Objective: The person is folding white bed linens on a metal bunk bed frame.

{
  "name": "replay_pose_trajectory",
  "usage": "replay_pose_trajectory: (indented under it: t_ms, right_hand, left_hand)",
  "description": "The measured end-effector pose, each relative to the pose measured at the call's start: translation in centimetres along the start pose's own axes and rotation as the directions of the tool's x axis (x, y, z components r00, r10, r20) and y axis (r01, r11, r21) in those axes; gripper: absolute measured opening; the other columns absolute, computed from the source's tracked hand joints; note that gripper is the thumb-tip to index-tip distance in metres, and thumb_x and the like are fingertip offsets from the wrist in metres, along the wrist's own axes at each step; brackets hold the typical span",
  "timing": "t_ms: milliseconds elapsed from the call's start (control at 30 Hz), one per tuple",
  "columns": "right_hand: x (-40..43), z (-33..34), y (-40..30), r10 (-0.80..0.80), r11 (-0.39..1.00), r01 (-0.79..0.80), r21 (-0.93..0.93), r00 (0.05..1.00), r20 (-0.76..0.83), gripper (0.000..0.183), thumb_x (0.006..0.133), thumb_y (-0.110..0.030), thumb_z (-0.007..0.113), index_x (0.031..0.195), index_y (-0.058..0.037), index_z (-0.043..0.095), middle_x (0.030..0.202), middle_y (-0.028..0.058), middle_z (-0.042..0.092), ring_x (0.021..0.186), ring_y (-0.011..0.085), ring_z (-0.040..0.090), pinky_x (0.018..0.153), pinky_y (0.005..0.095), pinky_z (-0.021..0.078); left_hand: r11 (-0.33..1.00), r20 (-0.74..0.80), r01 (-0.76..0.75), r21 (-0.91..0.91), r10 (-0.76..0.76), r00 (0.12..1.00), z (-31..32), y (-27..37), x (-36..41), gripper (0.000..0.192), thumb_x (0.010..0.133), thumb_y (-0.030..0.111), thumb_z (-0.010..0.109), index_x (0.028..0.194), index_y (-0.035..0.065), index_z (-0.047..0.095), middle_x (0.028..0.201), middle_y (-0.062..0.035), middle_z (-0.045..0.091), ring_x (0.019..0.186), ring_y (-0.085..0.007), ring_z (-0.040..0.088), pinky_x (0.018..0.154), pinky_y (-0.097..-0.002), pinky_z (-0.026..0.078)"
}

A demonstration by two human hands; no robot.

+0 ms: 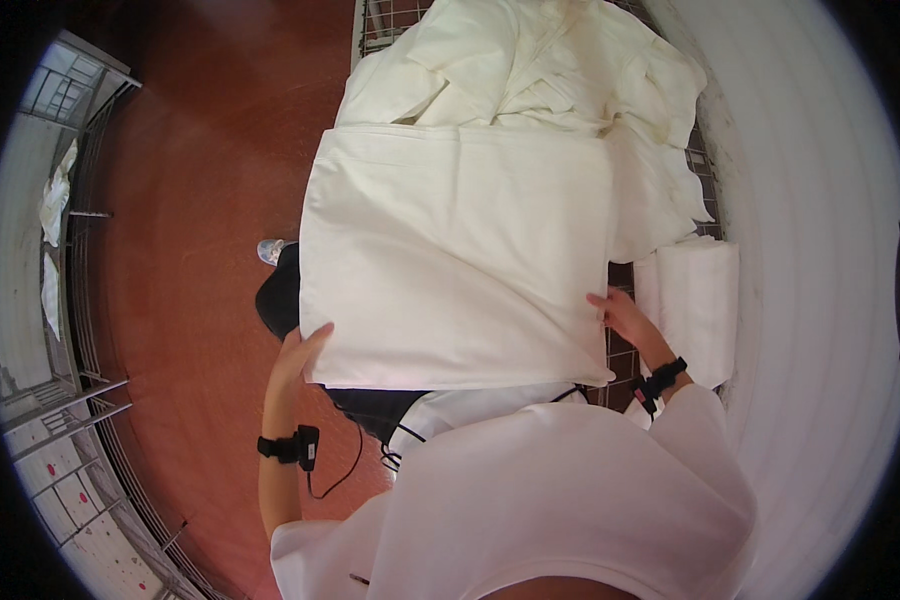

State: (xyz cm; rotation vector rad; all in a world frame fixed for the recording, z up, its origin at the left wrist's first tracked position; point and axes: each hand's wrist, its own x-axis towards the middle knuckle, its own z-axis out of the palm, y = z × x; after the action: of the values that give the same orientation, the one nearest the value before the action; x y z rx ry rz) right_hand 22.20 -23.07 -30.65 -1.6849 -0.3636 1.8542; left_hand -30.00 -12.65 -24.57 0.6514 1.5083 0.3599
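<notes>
A folded white cloth [457, 255] lies spread over my lap as a broad rectangle, with a diagonal crease across its lower right part. My left hand [305, 351] grips its lower left edge, thumb on top and fingers beneath. On the opposite edge, my right hand [616, 311] pinches the cloth between thumb and fingers; its fingertips are partly hidden. Beyond the folded cloth is a loose heap of crumpled white cloth [525, 67]. A folded or rolled white cloth bundle [697, 307] lies to the right of my right hand.
A wire mesh rack [390, 21] supports the heap, beside a pale wall [810, 300] on the right. Metal racks [109, 435] with cloths stand along the far left, across the red floor [195, 187]. Black bands with a cable are on my wrists.
</notes>
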Motion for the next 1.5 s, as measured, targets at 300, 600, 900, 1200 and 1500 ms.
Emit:
replay_pose_trajectory:
  t_ms: [300, 600, 900, 1200, 1500]
  right_hand:
    - [4.0, 1.4, -9.8, -0.311, 0.918, 0.351, 0.183, 0.926, -0.214, 0.050, 0.074, -0.033, 0.070, 0.102, 0.0042, 0.052, 0.092, 0.0085, 0.057, 0.084, 0.0174, 0.055, 0.073, 0.0285, 0.0457]
    - [5.3, 5.0, -18.9, -0.604, 0.768, 0.507, -0.390, 0.776, -0.182, 0.053, 0.068, -0.021, 0.074, 0.109, 0.0034, 0.052, 0.097, 0.0103, 0.059, 0.087, 0.0179, 0.057, 0.076, 0.0293, 0.0460]
    - [6.0, 5.2, -33.3, -0.809, 0.582, 0.643, -0.498, 0.518, -0.277, 0.043, 0.073, -0.024, 0.071, 0.102, 0.0031, 0.056, 0.089, 0.0089, 0.062, 0.071, 0.0142, 0.058, 0.062, 0.0257, 0.0476]
    - [20.9, 1.3, -23.3, -0.815, 0.522, 0.268, -0.810, 0.435, -0.382, 0.070, 0.084, -0.047, 0.048, 0.130, 0.0035, 0.032, 0.123, 0.0241, 0.044, 0.117, 0.0359, 0.040, 0.099, 0.0349, 0.0288]
    - [9.4, 18.8, -24.7, -0.797, -0.147, 0.438, -0.887, 0.478, 0.368, 0.040, 0.081, -0.028, 0.056, 0.117, -0.0109, 0.049, 0.122, 0.0165, 0.046, 0.116, 0.0319, 0.038, 0.094, 0.0451, 0.0306]
  left_hand:
    - [0.949, -0.088, -0.143, 0.281, 0.174, 0.981, -1.5, 10.2, 9.6, 0.061, 0.074, 0.050, 0.062, 0.107, -0.0004, 0.055, 0.095, -0.0044, 0.057, 0.083, -0.0152, 0.054, 0.076, -0.0280, 0.043]
    - [0.925, -0.134, -0.087, 0.370, 0.145, 0.980, 3.2, 16.3, 15.1, 0.075, 0.066, 0.041, 0.072, 0.118, -0.0074, 0.045, 0.106, -0.0161, 0.057, 0.092, -0.0226, 0.056, 0.078, -0.0302, 0.046]
    - [0.866, -0.137, -0.499, 0.039, 0.499, 0.856, 0.4, 26.0, 13.6, 0.066, 0.070, 0.033, 0.073, 0.114, -0.0086, 0.047, 0.104, -0.0196, 0.057, 0.089, -0.0249, 0.058, 0.074, -0.0330, 0.049]
    - [0.931, 0.008, -0.309, 0.196, 0.314, 0.950, -0.7, 9.6, 20.1, 0.072, 0.072, 0.038, 0.069, 0.116, -0.0115, 0.040, 0.106, -0.0204, 0.054, 0.092, -0.0239, 0.055, 0.080, -0.0322, 0.044]
    - [0.885, -0.398, -0.417, 0.208, 0.466, 0.790, 0.9, 2.4, 11.7, 0.067, 0.062, 0.035, 0.078, 0.105, -0.0076, 0.048, 0.094, -0.0172, 0.060, 0.082, -0.0236, 0.059, 0.072, -0.0329, 0.048]
